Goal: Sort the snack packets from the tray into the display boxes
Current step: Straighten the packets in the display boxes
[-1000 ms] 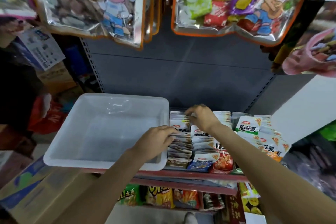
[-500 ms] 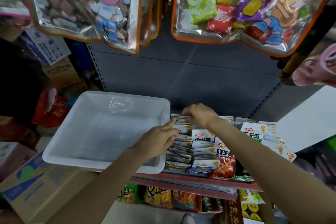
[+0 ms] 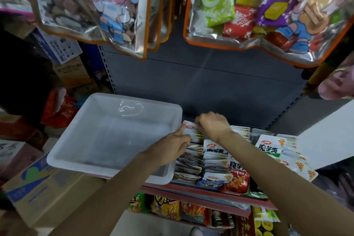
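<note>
Left hand [image 3: 172, 145] slid up, finger out, touching packets [image 3: 191, 134]; right hand [image 3: 211, 125] still pinching them. Tray [image 3: 80, 151] empty; just tidying.

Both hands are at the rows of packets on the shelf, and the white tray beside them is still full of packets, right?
Not quite. The head view shows the white tray empty. Both the left hand and right hand are at the rows of packets.
</note>
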